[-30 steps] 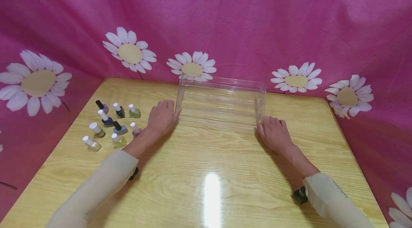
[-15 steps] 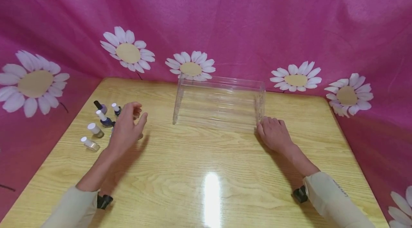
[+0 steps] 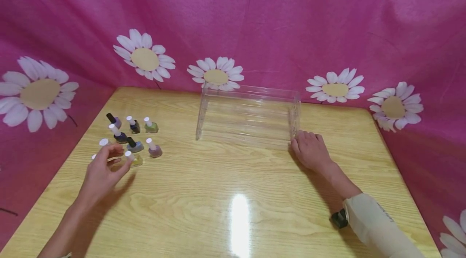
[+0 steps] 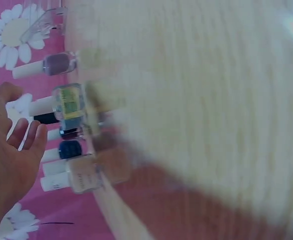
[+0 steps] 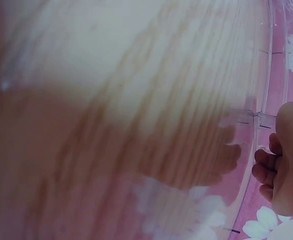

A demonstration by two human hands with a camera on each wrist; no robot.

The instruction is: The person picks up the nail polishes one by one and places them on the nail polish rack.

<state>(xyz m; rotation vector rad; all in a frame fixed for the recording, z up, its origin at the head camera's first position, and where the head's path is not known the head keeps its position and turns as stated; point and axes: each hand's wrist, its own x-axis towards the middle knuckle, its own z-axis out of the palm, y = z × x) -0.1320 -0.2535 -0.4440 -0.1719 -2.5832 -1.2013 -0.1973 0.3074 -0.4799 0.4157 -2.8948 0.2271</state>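
Note:
Clear plastic rack (image 3: 251, 118) with stepped shelves stands toward the back of the table. At its right front corner, my right hand (image 3: 311, 151) grips the side panel's lower edge; the fingers (image 5: 266, 170) look curled in the right wrist view. On the left is a group of nail polish bottles. My left hand (image 3: 102, 173) hovers at their near side, thumb and fingers parted, holding nothing. The thumb overlaps the yellow nail polish (image 3: 136, 161) in the head view. Two white-capped bottles are partly hidden behind the hand, including a beige nail polish (image 4: 84, 174).
Farther back in the group are a green nail polish (image 3: 151, 127), a dark one (image 3: 135, 127) and a purple one (image 3: 155, 151). A pink curtain (image 3: 269, 27) with daisies surrounds the wooden table (image 3: 204, 193). A light reflection shows on the near tabletop.
My left hand has let go of the rack's left side and moved left and nearer, across the bottles to their front. The right hand has stayed at the rack.

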